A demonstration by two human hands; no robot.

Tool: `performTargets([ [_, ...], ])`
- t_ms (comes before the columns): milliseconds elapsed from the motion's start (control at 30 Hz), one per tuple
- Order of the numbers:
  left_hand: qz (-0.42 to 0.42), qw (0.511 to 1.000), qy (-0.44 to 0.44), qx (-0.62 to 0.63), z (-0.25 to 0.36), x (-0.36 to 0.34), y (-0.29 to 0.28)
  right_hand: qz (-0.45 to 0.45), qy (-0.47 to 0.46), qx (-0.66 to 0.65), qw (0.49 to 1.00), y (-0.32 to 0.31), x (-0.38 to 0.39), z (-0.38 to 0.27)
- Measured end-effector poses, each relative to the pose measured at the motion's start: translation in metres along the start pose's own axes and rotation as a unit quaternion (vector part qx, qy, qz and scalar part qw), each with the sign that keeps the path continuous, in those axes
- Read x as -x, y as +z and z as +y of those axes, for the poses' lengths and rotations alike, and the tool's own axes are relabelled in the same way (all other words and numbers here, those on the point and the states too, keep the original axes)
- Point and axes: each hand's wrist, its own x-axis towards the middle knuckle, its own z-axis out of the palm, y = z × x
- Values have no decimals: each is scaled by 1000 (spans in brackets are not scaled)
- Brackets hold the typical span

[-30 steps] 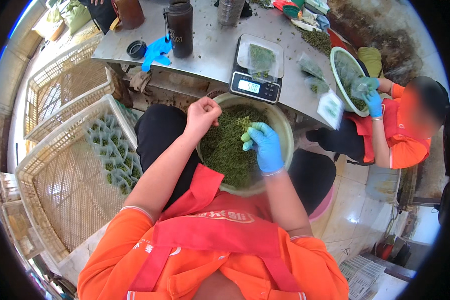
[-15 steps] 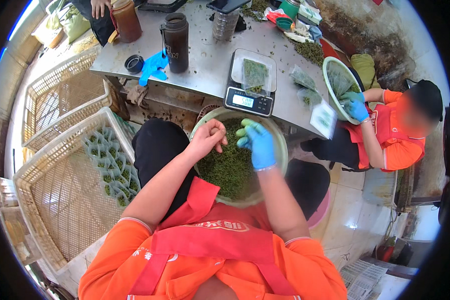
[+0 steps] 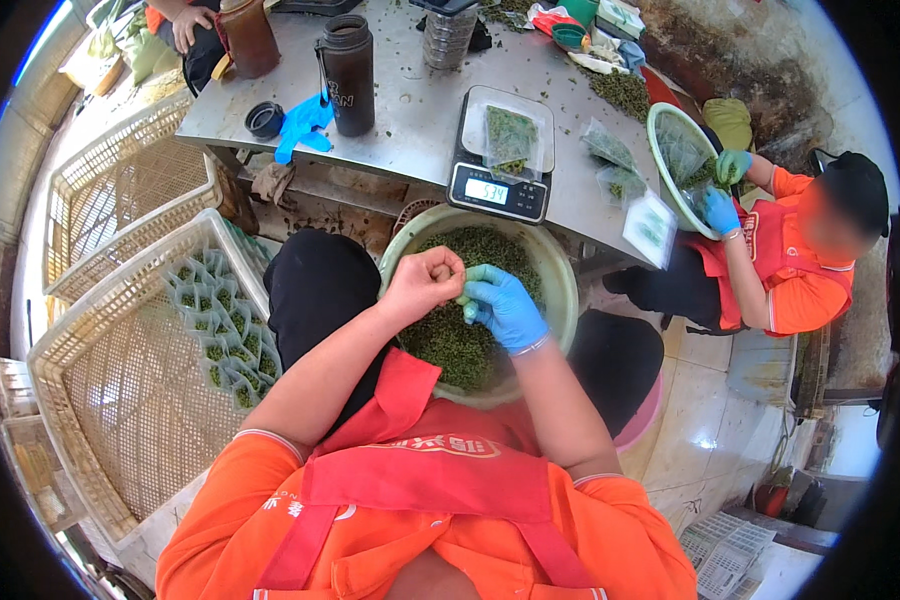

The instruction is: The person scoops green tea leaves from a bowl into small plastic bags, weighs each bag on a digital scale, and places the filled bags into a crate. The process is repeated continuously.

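My bare left hand is curled with its fingertips pinched together. Beside it, my right hand, in a blue glove with green fingertips, has its fingers bent and drawn together. The fingertips of both hands meet above a large pale green tub between my knees. Whatever they hold, if anything, is too small to make out. Small dark green leafy bits fill much of the tub. Just beyond it, a digital scale on the table carries a clear bag of green bits.
A metal table bears a dark bottle, a blue glove and filled bags. At left, a plastic crate contains rows of small filled bags. A gloved co-worker handles bags over another tub at right.
My hands have come together over the tub; my right fingers have bent inward toward my left. The scale's display has changed. The co-worker's hands have moved apart at the other tub.
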Motion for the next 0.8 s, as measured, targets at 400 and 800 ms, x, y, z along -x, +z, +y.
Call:
performTargets([
  [400,-20,976,58,-209,-6,5,11,144,-108,235,955,1,16,12],
  [800,-198,848,158,-466,7,-14,-15,177,-240,412,861,-2,-22,-48],
])
